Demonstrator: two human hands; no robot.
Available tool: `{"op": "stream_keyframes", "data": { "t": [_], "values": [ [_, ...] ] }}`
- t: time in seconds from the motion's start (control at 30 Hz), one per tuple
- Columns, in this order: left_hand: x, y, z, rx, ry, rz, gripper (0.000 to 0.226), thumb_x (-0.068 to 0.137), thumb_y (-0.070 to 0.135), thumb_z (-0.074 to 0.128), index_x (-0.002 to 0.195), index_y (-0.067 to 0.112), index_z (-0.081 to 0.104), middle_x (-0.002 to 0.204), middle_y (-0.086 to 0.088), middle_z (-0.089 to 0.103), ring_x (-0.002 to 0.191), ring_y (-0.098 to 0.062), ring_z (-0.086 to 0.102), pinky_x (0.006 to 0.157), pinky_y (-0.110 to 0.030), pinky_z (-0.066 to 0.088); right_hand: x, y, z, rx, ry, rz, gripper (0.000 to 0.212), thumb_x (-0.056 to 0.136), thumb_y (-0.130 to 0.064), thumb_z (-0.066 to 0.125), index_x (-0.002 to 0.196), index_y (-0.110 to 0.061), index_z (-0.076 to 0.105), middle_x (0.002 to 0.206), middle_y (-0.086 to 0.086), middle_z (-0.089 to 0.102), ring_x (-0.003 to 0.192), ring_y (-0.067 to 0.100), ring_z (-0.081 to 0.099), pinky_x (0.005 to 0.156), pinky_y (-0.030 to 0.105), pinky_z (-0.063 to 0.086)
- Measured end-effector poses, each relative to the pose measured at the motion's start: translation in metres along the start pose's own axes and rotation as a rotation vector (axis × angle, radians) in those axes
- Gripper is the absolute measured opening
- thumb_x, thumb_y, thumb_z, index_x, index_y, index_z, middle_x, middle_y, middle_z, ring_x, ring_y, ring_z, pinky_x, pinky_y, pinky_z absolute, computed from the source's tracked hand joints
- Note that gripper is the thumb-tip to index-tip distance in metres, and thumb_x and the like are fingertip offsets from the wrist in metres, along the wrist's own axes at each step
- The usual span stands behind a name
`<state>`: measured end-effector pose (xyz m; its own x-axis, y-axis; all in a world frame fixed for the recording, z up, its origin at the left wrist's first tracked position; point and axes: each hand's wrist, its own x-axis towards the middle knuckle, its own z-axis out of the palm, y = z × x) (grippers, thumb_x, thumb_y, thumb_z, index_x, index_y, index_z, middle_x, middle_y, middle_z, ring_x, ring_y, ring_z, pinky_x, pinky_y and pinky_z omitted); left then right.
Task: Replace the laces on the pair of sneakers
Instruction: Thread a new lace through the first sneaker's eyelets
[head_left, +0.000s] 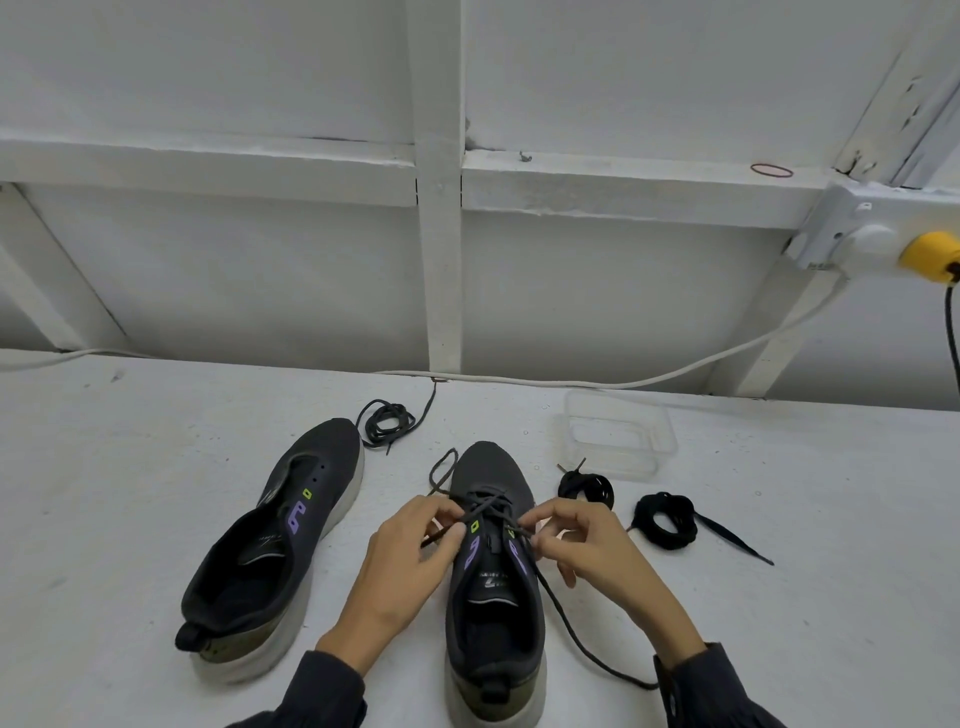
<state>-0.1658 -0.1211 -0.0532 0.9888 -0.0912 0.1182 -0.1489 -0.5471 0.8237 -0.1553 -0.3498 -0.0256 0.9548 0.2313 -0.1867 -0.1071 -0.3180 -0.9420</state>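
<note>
Both hands are on the near sneaker (493, 587) in the middle of the desk (130, 467): left hand (410, 556) and right hand (587, 551) each pinch its grey lace (488, 506). The other sneaker (275, 545) sits just left, laceless, with spare coiled laces (387, 421) nearby.

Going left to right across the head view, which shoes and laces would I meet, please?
Unlaced sneaker → loose grey lace → laced sneaker → coiled black lace → second black lace.

Matt knit sneaker (488, 587); clear glossy plastic tray (618, 439).
</note>
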Motion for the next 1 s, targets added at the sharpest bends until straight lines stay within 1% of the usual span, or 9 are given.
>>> {"op": "stream_keyframes", "data": {
  "t": [0.07, 0.2, 0.33, 0.53, 0.63, 0.7, 0.77, 0.87, 1.0],
  "values": [
    [0.001, 0.003, 0.002, 0.009, 0.013, 0.009, 0.004, 0.091, 0.033, 0.065, 0.091, 0.037, 0.062, 0.094, 0.021, 0.062, 0.089, -0.006, 0.059, 0.075, -0.016, 0.05, 0.0, 0.0, 0.002, -0.002, 0.021, -0.032, 0.009, 0.084, -0.016, 0.074, 0.087, -0.024, 0.078, 0.07, 0.003, 0.069, 0.05, 0.007, 0.05, 0.049, 0.015, 0.039],
    [0.001, 0.005, 0.004, 0.001, 0.025, 0.025, 0.009, 0.093, 0.031, 0.062, 0.086, 0.035, 0.061, 0.087, 0.019, 0.063, 0.084, -0.009, 0.061, 0.071, -0.019, 0.05, 0.0, 0.0, 0.004, -0.012, 0.104, -0.101, 0.008, 0.082, -0.017, 0.077, 0.078, -0.022, 0.08, 0.064, -0.007, 0.068, 0.056, -0.002, 0.054, 0.058, 0.008, 0.039],
    [-0.002, 0.005, 0.006, 0.011, 0.027, 0.033, 0.018, 0.099, 0.019, 0.053, 0.101, 0.036, 0.061, 0.087, 0.019, 0.062, 0.08, -0.002, 0.06, 0.072, -0.013, 0.046, 0.0, 0.001, 0.004, -0.061, 0.143, -0.074, 0.012, 0.081, -0.017, 0.077, 0.072, -0.025, 0.079, 0.06, -0.005, 0.065, 0.054, 0.002, 0.048, 0.058, 0.013, 0.037],
    [-0.002, 0.012, 0.006, -0.061, 0.026, -0.024, 0.032, 0.101, 0.013, 0.047, 0.117, 0.04, 0.052, 0.105, 0.019, 0.061, 0.09, 0.006, 0.058, 0.077, -0.013, 0.047, 0.001, -0.003, 0.006, -0.191, 0.141, -0.081, 0.012, 0.079, -0.017, 0.076, 0.069, -0.024, 0.077, 0.065, -0.004, 0.066, 0.059, 0.001, 0.051, 0.06, 0.019, 0.041],
    [0.0, 0.019, 0.006, -0.148, 0.021, -0.035, 0.022, 0.096, 0.016, 0.058, 0.106, 0.035, 0.063, 0.098, 0.017, 0.067, 0.094, 0.0, 0.062, 0.079, -0.015, 0.049, 0.004, -0.006, 0.006, -0.302, 0.13, -0.096, 0.011, 0.078, -0.018, 0.075, 0.07, -0.025, 0.076, 0.068, -0.009, 0.067, 0.064, 0.0, 0.055, 0.064, 0.021, 0.044],
    [0.005, 0.023, 0.005, -0.156, -0.01, -0.048, 0.013, 0.09, 0.018, 0.066, 0.089, 0.031, 0.069, 0.072, 0.012, 0.064, 0.072, -0.005, 0.06, 0.072, -0.02, 0.05, 0.007, -0.009, 0.005, -0.375, 0.109, -0.091, 0.011, 0.077, -0.02, 0.073, 0.069, -0.027, 0.074, 0.066, -0.016, 0.065, 0.065, -0.003, 0.055, 0.064, 0.019, 0.042],
    [0.013, 0.026, 0.005, -0.063, -0.052, -0.048, 0.008, 0.085, 0.023, 0.069, 0.079, 0.028, 0.069, 0.052, 0.009, 0.045, 0.055, -0.006, 0.046, 0.065, -0.024, 0.046, 0.009, -0.012, 0.004, -0.434, 0.074, -0.064, 0.013, 0.077, -0.023, 0.071, 0.068, -0.031, 0.072, 0.062, -0.019, 0.063, 0.064, -0.004, 0.055, 0.063, 0.018, 0.04],
    [0.024, 0.034, 0.005, 0.12, -0.136, -0.072, 0.009, 0.08, 0.033, 0.066, 0.072, 0.028, 0.067, 0.045, 0.01, 0.043, 0.05, -0.008, 0.041, 0.059, -0.028, 0.042, 0.014, -0.019, 0.003, -0.5, 0.029, -0.036, 0.011, 0.078, -0.023, 0.069, 0.069, -0.03, 0.071, 0.066, -0.015, 0.065, 0.065, 0.0, 0.056, 0.064, 0.023, 0.045],
    [0.037, 0.043, 0.004, 0.269, -0.207, -0.157, 0.013, 0.073, 0.033, 0.064, 0.061, 0.029, 0.063, 0.045, 0.011, 0.048, 0.054, -0.009, 0.045, 0.054, -0.024, 0.036, 0.018, -0.026, 0.005, -0.546, -0.007, -0.013, 0.007, 0.079, -0.023, 0.067, 0.073, -0.023, 0.071, 0.075, -0.005, 0.07, 0.074, 0.013, 0.063, 0.072, 0.036, 0.05]
  ]
}}
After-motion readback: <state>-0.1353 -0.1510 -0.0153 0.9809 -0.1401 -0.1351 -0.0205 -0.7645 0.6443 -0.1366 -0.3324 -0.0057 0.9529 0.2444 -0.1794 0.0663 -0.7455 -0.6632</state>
